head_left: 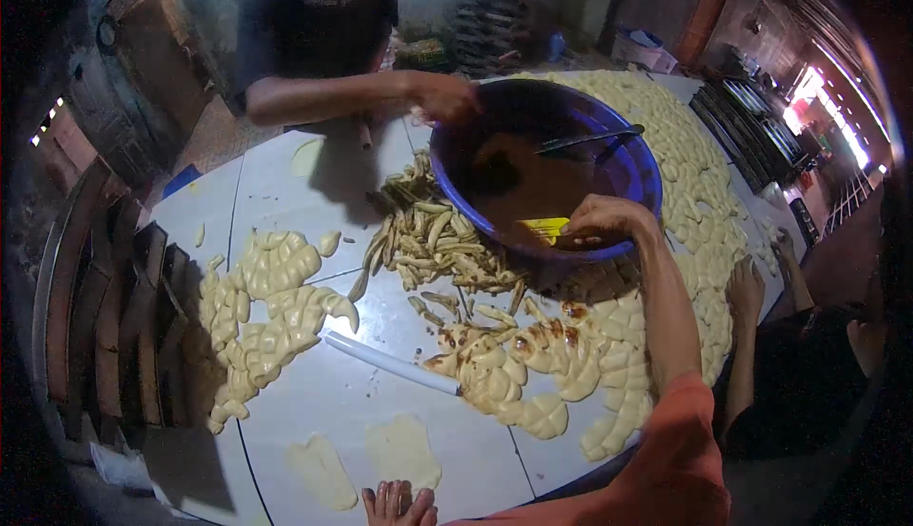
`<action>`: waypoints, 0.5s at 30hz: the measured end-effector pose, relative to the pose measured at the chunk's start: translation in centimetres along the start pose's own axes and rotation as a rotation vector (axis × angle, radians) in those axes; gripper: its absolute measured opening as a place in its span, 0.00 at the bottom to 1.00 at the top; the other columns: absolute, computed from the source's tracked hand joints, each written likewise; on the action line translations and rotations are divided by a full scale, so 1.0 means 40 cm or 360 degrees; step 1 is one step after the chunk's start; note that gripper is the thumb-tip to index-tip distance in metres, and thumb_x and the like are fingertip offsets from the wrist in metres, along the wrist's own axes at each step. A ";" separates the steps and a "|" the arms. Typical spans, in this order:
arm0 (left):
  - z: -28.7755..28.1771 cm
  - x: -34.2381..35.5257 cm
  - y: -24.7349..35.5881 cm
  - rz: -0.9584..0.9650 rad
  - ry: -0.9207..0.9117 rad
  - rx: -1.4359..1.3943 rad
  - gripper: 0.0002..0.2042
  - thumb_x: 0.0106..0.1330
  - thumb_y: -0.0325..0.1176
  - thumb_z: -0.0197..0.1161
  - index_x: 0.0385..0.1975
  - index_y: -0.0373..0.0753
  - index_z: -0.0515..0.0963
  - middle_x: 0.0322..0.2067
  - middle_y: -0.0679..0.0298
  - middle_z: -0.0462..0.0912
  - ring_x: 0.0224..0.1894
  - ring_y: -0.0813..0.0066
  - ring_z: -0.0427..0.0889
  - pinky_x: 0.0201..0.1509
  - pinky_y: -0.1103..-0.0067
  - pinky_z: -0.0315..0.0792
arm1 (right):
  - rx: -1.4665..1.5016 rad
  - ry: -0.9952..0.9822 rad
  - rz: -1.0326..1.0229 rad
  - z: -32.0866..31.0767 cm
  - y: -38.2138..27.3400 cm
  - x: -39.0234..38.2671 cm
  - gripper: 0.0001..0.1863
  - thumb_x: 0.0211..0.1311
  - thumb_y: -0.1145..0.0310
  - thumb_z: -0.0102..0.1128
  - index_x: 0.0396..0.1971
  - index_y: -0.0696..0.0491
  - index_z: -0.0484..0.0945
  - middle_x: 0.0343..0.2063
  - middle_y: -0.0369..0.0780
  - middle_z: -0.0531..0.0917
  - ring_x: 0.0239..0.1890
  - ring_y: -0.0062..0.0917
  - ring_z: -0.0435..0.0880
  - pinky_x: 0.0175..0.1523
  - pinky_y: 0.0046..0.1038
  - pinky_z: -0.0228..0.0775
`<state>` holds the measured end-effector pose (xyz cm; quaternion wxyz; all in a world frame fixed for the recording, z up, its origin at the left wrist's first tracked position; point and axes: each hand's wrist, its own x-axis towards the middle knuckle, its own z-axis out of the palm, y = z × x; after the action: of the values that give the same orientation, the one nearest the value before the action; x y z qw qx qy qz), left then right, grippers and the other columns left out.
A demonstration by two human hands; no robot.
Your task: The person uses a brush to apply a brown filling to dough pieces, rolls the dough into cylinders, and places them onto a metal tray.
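Observation:
My right hand reaches over the near rim of a big blue bowl of brown liquid, fingers curled on a small yellow scraper just inside the rim. My left hand lies at the table's near edge, fingers apart and holding nothing, next to two flat pale dough sheets. A metal utensil rests in the bowl. Brown-coated dough sticks lie piled left of the bowl, and glazed shaped dough pieces lie in front of it.
A person in a dark shirt across the table holds the bowl's far rim with one hand. Another person's hands are at the right edge. A white rod, pale dough heaps and stacked trays lie to the left.

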<state>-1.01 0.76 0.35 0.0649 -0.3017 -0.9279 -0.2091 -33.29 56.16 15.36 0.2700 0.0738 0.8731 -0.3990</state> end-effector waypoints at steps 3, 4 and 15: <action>-0.021 0.018 0.012 -0.0052 -0.0004 -0.0022 0.21 0.67 0.41 0.69 0.60 0.46 0.82 0.66 0.48 0.73 0.71 0.42 0.66 0.72 0.40 0.55 | 0.0095 -0.0030 0.0151 -0.003 -0.020 -0.019 0.21 0.69 0.55 0.66 0.20 0.54 0.83 0.13 0.29 0.74 0.14 0.12 0.64 0.21 0.24 0.52; -0.020 0.019 0.012 -0.0055 -0.0001 -0.0019 0.21 0.67 0.41 0.69 0.60 0.46 0.82 0.66 0.48 0.73 0.71 0.42 0.66 0.72 0.40 0.55 | 0.0146 -0.0020 0.0161 -0.005 -0.022 -0.022 0.21 0.69 0.55 0.67 0.20 0.54 0.83 0.12 0.29 0.74 0.14 0.12 0.63 0.21 0.23 0.51; -0.009 0.007 0.012 -0.0075 0.0083 0.0026 0.22 0.67 0.42 0.68 0.61 0.47 0.81 0.67 0.49 0.73 0.72 0.43 0.66 0.73 0.41 0.55 | 0.0238 -0.0001 0.0108 0.001 -0.026 -0.030 0.21 0.67 0.55 0.67 0.19 0.53 0.83 0.11 0.28 0.72 0.12 0.11 0.63 0.19 0.21 0.51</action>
<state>-0.96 1.12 0.92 0.0867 -0.2735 -0.9345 -0.2107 -32.62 55.54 16.68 0.2773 0.1232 0.8378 -0.4539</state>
